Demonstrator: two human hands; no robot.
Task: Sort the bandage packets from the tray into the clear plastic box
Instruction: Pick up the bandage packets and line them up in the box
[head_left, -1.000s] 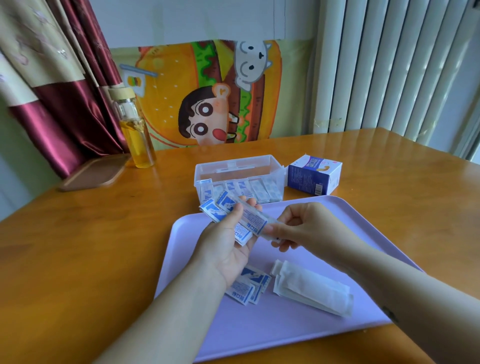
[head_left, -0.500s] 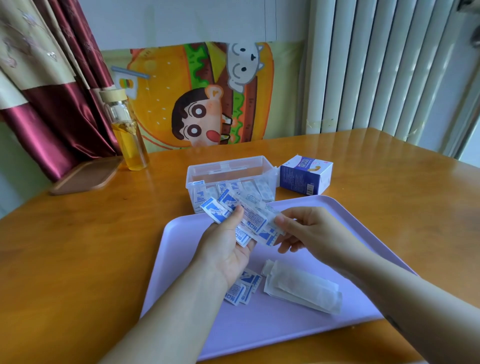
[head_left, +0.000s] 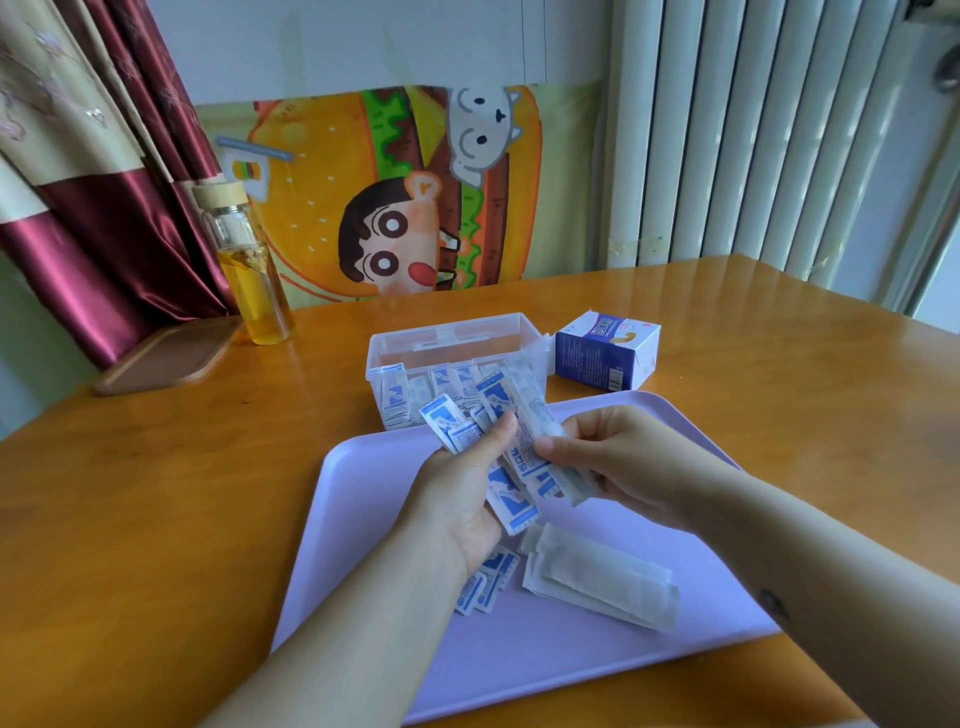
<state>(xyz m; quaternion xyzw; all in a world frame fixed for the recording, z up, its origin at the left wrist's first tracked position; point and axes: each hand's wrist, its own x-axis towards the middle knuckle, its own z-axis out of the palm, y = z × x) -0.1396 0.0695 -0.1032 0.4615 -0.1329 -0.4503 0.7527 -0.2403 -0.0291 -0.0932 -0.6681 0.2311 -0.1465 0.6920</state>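
1. An orange wooden table (head_left: 156, 493) fills the view, and a lilac tray (head_left: 571, 670) lies on it at 6 o'clock.
2. A clear box (head_left: 457, 332) stands open at the tray's 12 o'clock, touching or just beside its far edge. A row of upright packets (head_left: 447, 384) stands inside it.
3. A blue-and-white carton (head_left: 605, 353) sits at the box's 3 o'clock, just beside it.
4. At the table's 10 o'clock a bottle (head_left: 249, 270) of yellow liquid stands next to a brown board (head_left: 166, 356).
5. Behind the table hang a maroon curtain (head_left: 104, 208) at 10 o'clock, a cartoon burger poster (head_left: 332, 208) at 12 and white slats (head_left: 753, 130) at 2.
6. The carton shows a barcode and small print, too small to read. The packets carry blue panels and Chinese characters I cannot make out.
7. The left hand (head_left: 462, 499), above the tray's far half, grips a fan (head_left: 511, 467) of packets, with the thumb on top and the fingers curled beneath.
8. The right hand (head_left: 634, 467), at the fan's 3 o'clock, pinches the fan's right-hand packet between thumb and fingers.
9. On the tray, at the hands' 6 o'clock, lie a few loose packets (head_left: 485, 584). Long white pouches (head_left: 602, 579) touch them at 3 o'clock.
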